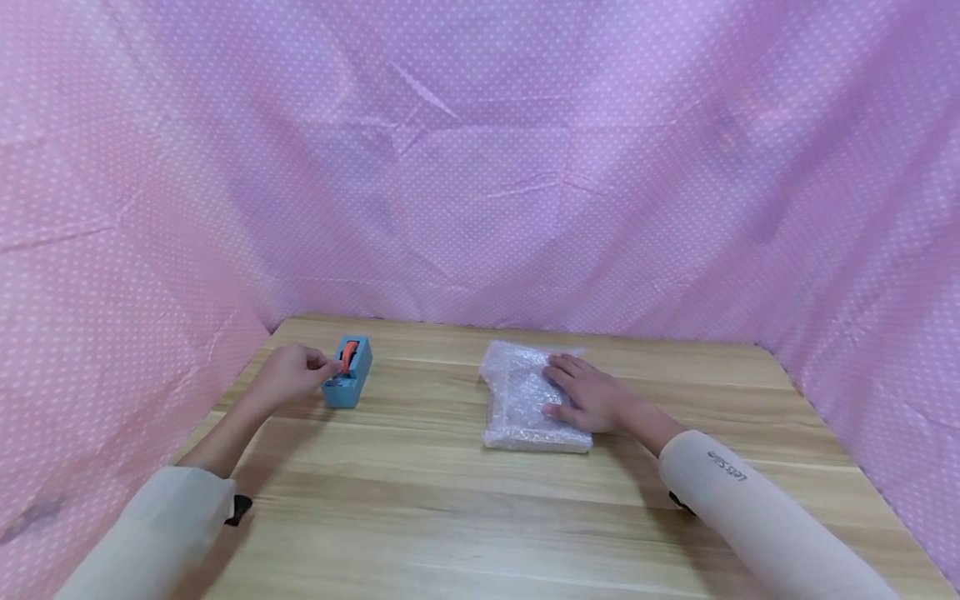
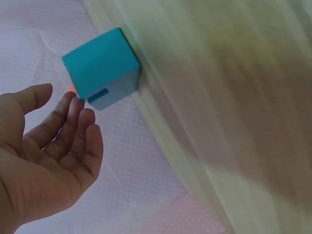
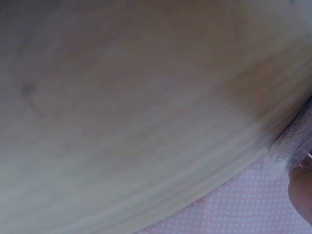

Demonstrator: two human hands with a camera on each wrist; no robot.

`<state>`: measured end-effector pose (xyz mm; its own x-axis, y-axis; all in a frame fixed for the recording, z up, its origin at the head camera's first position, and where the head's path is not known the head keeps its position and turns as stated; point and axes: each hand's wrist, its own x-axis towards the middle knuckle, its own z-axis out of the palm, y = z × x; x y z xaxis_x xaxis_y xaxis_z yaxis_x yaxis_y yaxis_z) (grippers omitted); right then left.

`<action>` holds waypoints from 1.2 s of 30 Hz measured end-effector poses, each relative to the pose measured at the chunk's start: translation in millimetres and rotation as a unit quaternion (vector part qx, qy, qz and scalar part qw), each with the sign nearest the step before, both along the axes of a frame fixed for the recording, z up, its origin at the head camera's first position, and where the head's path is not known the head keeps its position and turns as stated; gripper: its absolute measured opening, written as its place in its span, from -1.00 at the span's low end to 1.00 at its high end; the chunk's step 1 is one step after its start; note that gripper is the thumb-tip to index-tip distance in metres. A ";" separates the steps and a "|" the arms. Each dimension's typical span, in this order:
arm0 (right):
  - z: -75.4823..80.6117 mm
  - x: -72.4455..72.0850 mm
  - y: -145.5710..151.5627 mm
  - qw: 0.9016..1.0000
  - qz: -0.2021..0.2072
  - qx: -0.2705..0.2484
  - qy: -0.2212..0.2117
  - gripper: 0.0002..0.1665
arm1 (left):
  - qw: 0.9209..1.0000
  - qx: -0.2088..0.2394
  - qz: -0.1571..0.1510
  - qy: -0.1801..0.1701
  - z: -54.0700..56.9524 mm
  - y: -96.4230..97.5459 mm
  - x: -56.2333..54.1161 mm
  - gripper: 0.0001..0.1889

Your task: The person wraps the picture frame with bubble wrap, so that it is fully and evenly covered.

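One bubble-wrapped package (image 1: 517, 404) lay on the counter (image 1: 420, 508) beneath the right hand (image 1: 588, 400), spread across its top seemingly to steady it, while the left hand (image 1: 292, 377), thumb apart from loosely bent fingers, had its fingertips at the blue tape dispenser (image 1: 342, 396), probably for its orange roll (image 1: 348, 357).

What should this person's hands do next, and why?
Probably the left hand should pinch the tape end, if it is within reach, and draw out a short strip. Its fingertips are at the blue tape dispenser, near the orange roll, while the right hand rests on the bubble-wrapped package, seemingly steadying it.
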<state>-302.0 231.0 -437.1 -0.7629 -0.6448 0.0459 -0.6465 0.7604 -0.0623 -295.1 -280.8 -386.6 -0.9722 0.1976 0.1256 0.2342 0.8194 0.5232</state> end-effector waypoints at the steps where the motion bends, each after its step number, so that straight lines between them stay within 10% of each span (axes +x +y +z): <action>1: 0.1 -0.3 -0.1 1.000 0.001 0.001 0.001 -0.01 | 1.000 -0.002 0.001 -0.008 -0.9 -1.3 -0.1 -0.67; 11: 0.4 -0.6 -0.1 1.000 -0.002 0.005 -0.009 -0.01 | 0.983 0.089 -0.006 -0.158 -6.4 -9.6 -12.4 -0.51; 15: 0.2 -0.5 -0.9 1.000 0.001 0.005 -0.010 0.00 | 0.948 0.210 0.008 -0.240 -6.7 -14.7 -16.3 -0.61; 19: -0.1 -0.7 -0.9 1.000 0.001 0.001 -0.004 0.00 | 0.895 0.322 0.013 -0.309 -4.9 -15.7 -16.9 -0.73; 25: 1.6 1.2 -1.0 1.000 -0.005 0.000 -0.008 -0.02 | 0.834 0.413 0.037 -0.365 -5.0 -13.4 -17.1 -0.65; 36: 2.2 1.8 -1.1 1.000 -0.001 -0.002 -0.010 -0.01 | 0.817 0.446 0.060 -0.361 -12.0 -11.7 -18.6 -0.70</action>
